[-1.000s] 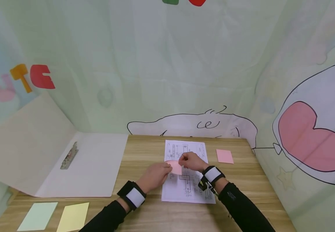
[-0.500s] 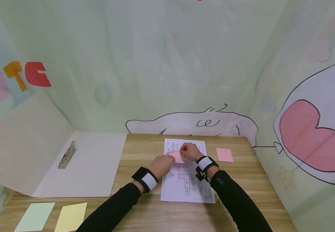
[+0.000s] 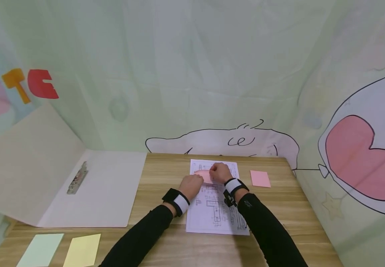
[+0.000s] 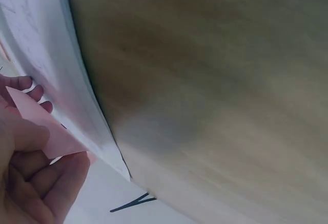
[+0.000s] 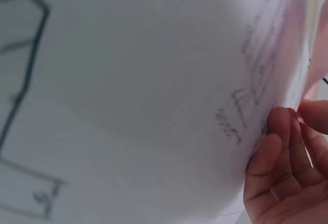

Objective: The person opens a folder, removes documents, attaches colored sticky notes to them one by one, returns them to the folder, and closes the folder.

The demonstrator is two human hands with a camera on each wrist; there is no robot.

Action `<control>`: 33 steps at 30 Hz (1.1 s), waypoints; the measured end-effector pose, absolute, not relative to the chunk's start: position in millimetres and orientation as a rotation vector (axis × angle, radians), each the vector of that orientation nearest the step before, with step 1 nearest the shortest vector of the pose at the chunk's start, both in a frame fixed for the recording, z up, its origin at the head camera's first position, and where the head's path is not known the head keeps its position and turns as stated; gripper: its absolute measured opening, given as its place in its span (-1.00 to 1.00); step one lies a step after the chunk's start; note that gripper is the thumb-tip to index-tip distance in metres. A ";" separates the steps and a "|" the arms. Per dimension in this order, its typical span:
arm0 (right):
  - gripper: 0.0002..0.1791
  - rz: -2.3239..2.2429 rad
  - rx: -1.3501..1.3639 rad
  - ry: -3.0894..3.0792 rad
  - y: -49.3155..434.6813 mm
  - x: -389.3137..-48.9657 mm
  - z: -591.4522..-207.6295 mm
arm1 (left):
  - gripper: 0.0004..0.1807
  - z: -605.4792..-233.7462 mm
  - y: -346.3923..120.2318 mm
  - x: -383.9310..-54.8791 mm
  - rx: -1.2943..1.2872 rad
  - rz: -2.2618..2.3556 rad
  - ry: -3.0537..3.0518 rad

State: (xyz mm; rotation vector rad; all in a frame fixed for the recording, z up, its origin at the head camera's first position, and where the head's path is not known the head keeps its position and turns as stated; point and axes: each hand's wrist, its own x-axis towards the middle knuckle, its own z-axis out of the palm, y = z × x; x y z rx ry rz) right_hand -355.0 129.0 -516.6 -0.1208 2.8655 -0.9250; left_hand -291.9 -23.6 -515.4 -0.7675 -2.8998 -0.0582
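Both hands hold a pink sticky note (image 3: pixel 204 175) over the upper part of a printed sheet of line drawings (image 3: pixel 213 213). My left hand (image 3: pixel 191 186) pinches the note's left side; in the left wrist view the thumb and a finger grip the pink paper (image 4: pixel 38 116). On the other side my right hand (image 3: pixel 220 172) pinches the right edge, and in the right wrist view its thumb and fingertip meet there. The note looks slightly bent. Whether it touches the sheet cannot be told.
Left of the sheet lies an opened white folder (image 3: pixel 109 189) with a metal clip (image 3: pixel 78 178). A green sheet (image 3: pixel 41 249) and a yellow sheet (image 3: pixel 83 250) lie at the front left. Another pink note (image 3: pixel 260 178) lies to the right.
Both hands have carried the pink note farther up the sheet, towards the table's back edge. The left hand has also shifted right. The other papers stay in place.
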 end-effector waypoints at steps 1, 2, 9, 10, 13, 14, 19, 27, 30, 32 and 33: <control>-0.88 -0.929 -0.110 2.872 129.0 -356.3 -518.0 | -0.89 -516.2 -22.3 -292.4 -0.763 -0.051 -2.897; -0.88 -0.929 -0.104 2.880 129.1 -357.6 -519.6 | -0.89 -517.4 -21.2 -292.9 -0.754 -0.053 -2.893; -0.89 -0.921 -0.112 2.931 128.1 -367.7 -534.4 | -0.89 -527.9 -16.6 -292.7 -0.714 -0.022 -2.900; -0.89 -0.911 -0.105 2.936 127.9 -368.8 -536.3 | -0.89 -528.6 -16.2 -292.6 -0.712 -0.028 -2.898; -0.90 -0.886 -0.088 2.944 126.8 -369.8 -538.4 | -0.90 -530.4 -15.0 -293.5 -0.712 -0.057 -2.910; -0.90 -0.880 -0.088 2.944 126.3 -369.2 -537.5 | -0.91 -530.6 -14.9 -293.7 -0.717 -0.061 -2.913; -0.88 -0.784 -0.145 3.006 122.9 -362.6 -530.0 | -0.90 -529.2 -14.8 -292.5 -0.764 -0.073 -2.940; -0.80 -0.628 -0.685 2.969 113.0 -342.5 -524.3 | -0.86 -534.3 -19.0 -290.0 -0.808 -0.024 -2.889; -0.72 -0.629 -0.851 2.868 110.6 -338.2 -526.8 | -0.85 -537.2 -20.3 -288.9 -0.815 -0.026 -2.865; -0.67 -0.629 -0.949 2.826 109.5 -337.0 -528.3 | -0.83 -538.9 -20.6 -287.6 -0.825 -0.019 -2.832; -0.65 -0.612 -0.991 2.811 109.2 -336.9 -529.1 | -0.81 -539.3 -20.5 -286.4 -0.832 -0.008 -2.814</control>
